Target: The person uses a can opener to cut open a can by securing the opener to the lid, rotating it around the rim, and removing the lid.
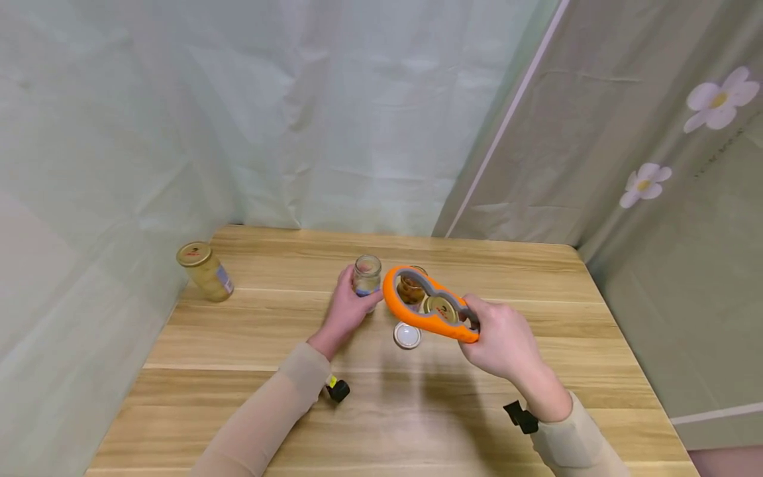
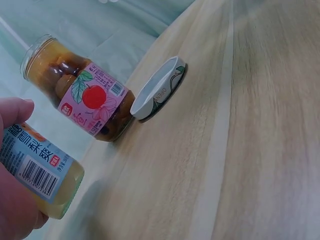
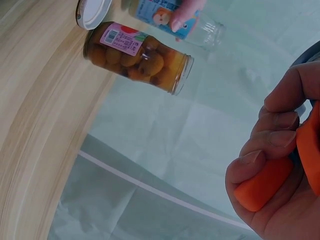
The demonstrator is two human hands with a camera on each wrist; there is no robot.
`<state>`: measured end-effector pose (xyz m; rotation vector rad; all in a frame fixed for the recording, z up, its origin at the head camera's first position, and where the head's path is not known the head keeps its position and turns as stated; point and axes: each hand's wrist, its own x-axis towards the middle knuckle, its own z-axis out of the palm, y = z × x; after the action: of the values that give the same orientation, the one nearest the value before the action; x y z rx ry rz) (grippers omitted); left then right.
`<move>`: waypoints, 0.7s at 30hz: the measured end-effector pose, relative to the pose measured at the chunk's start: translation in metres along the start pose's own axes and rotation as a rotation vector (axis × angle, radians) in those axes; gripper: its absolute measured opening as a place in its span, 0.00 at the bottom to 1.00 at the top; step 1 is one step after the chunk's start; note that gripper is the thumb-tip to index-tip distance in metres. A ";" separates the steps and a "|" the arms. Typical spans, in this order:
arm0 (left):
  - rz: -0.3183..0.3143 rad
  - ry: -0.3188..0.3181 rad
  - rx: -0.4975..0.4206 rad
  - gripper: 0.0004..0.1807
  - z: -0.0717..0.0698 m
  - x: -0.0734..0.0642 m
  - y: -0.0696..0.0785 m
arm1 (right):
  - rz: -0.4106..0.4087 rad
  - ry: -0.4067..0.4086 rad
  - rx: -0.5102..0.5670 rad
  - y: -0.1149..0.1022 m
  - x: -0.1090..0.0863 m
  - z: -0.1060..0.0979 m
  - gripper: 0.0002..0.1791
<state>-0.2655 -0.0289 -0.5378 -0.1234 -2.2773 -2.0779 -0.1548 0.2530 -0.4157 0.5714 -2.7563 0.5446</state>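
My left hand [image 1: 352, 308] grips a glass jar [image 1: 367, 271] with a blue label and pale contents; its mouth has no lid. In the left wrist view the thumb lies across that jar's label [image 2: 40, 162]. My right hand [image 1: 503, 338] holds an orange jar opener [image 1: 420, 320] with a grey inner edge by its handle end, raised over the table. A gold lid [image 1: 441, 308] shows inside the opener's smaller ring. Behind the opener stands a lidless jar of brown fruit [image 2: 85, 90] with a pink label, partly hidden in the head view.
A loose lid [image 1: 408, 335] lies with its white inside up on the wooden table [image 1: 238, 344], next to the brown fruit jar. At the far left edge stands a jar with a gold lid [image 1: 206, 271]. Curtains [image 1: 369, 132] hang behind and beside the table.
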 end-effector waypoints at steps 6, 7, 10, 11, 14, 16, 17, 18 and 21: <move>-0.005 0.010 -0.008 0.35 0.003 0.002 -0.003 | 0.003 0.000 0.007 0.001 -0.001 0.001 0.13; -0.006 0.013 -0.011 0.35 0.003 0.003 -0.004 | 0.005 -0.002 0.009 0.001 -0.001 0.002 0.13; -0.012 0.016 -0.020 0.35 0.005 0.004 -0.005 | 0.010 -0.006 0.012 0.001 -0.001 0.002 0.13; -0.012 0.015 -0.024 0.35 0.006 0.004 -0.005 | 0.012 -0.007 0.012 0.001 -0.001 0.003 0.13; -0.019 0.014 -0.025 0.35 0.006 0.005 -0.007 | 0.012 -0.007 0.012 0.001 0.000 0.003 0.12; -0.023 0.012 -0.026 0.35 0.006 0.006 -0.007 | 0.009 -0.006 0.010 0.001 0.000 0.002 0.12; -0.025 0.009 -0.029 0.35 0.006 0.006 -0.008 | 0.007 -0.005 0.010 0.001 0.000 0.002 0.11; -0.027 0.007 -0.029 0.35 0.006 0.006 -0.008 | 0.005 -0.003 0.009 0.001 0.001 0.002 0.12; -0.027 0.002 -0.024 0.35 0.006 0.007 -0.006 | 0.000 0.003 0.005 0.002 0.001 0.002 0.12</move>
<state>-0.2732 -0.0238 -0.5439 -0.0928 -2.2659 -2.1179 -0.1568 0.2530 -0.4178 0.5712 -2.7529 0.5522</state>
